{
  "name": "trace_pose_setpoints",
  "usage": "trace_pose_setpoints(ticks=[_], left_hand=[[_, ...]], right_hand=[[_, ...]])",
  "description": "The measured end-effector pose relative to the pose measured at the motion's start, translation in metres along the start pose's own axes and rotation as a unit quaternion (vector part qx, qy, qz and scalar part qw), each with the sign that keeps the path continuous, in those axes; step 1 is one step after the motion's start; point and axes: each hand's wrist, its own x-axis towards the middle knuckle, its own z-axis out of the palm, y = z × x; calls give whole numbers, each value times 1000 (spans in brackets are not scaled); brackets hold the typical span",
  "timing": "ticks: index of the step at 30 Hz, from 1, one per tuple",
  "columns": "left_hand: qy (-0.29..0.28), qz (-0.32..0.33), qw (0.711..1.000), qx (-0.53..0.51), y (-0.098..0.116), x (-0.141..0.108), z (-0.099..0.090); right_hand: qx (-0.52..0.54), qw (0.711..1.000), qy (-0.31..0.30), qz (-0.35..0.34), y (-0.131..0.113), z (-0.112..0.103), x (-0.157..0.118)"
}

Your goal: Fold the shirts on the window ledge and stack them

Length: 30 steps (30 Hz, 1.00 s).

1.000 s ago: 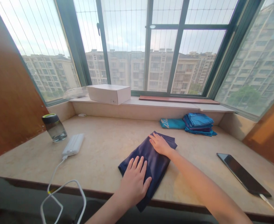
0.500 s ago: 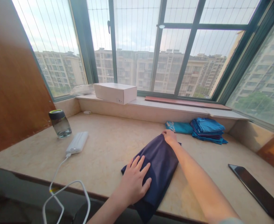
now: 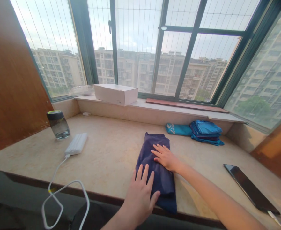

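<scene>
A dark navy folded piece of clothing [image 3: 163, 182] lies lengthwise on the stone counter [image 3: 107, 143], its near end reaching over the front edge. My left hand [image 3: 141, 191] rests spread on its lower left side, fingers pointing away from me. Higher up, my right hand [image 3: 164, 156] lies flat on the cloth with fingers apart. Neither hand grips it. Beyond the cloth, to the right, are a rolled teal cloth [image 3: 180, 129] and a stack of folded blue clothes [image 3: 206, 131].
At left stand a bottle [image 3: 59, 126] and a white power bank [image 3: 76, 144] with a white cable [image 3: 59, 159] hanging off the edge. A black phone [image 3: 250, 188] lies at right. On the sill are a white box [image 3: 116, 95] and a reddish board [image 3: 188, 105].
My right hand has let go of the cloth's far corner and come down flat on its middle. The cloth now lies straighter and narrower. My left hand stays on its near left side.
</scene>
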Motion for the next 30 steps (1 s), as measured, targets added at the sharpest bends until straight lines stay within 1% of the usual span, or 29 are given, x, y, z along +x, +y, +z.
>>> trace_pose_setpoints(ticks=[2, 3, 5, 6, 8, 10, 12, 14, 17, 19, 20, 22, 24, 25, 27, 28, 30], left_hand=[[11, 80, 997, 18, -1, -16, 8], [24, 111, 993, 37, -2, -23, 13], [68, 154, 982, 88, -8, -34, 23], [97, 171, 973, 117, -12, -37, 27], [154, 200, 953, 166, -17, -42, 30], [188, 227, 937, 186, -21, -45, 28], [206, 247, 930, 177, -21, -47, 28], [236, 255, 925, 150, -19, -49, 33], [331, 245, 909, 68, -13, -49, 46], [372, 247, 895, 10, -8, -47, 47], [378, 254, 890, -13, -6, -46, 42], [356, 278, 891, -49, -2, -43, 23], [315, 301, 896, -85, 1, -38, -4], [298, 302, 900, -104, 3, -34, -17], [280, 265, 912, -141, 5, -22, -41], [276, 229, 920, -159, 5, -11, -50], [255, 144, 937, -190, 2, 19, -61]], right_hand=[[4, 999, 28, -22, -4, -9, -16], [24, 998, 32, -40, -9, -13, -27], [86, 994, 10, -71, -21, -19, -57], [115, 991, -7, -72, -28, -21, -73], [142, 986, -45, -76, -40, -25, -107], [145, 985, -56, -76, -48, -28, -134], [128, 987, -34, -88, -53, -27, -152], [89, 989, 4, -118, -55, -21, -161], [3, 984, 66, -164, -54, -5, -168], [-36, 978, 100, -180, -52, 5, -172], [-40, 976, 114, -182, -52, 10, -174], [-12, 974, 142, -174, -51, 15, -180], [62, 971, 175, -148, -50, 17, -183], [112, 967, 192, -124, -50, 16, -182], [215, 951, 216, -50, -48, 9, -174], [258, 939, 227, -7, -47, 4, -165], [317, 914, 246, 66, -41, -10, -139]])
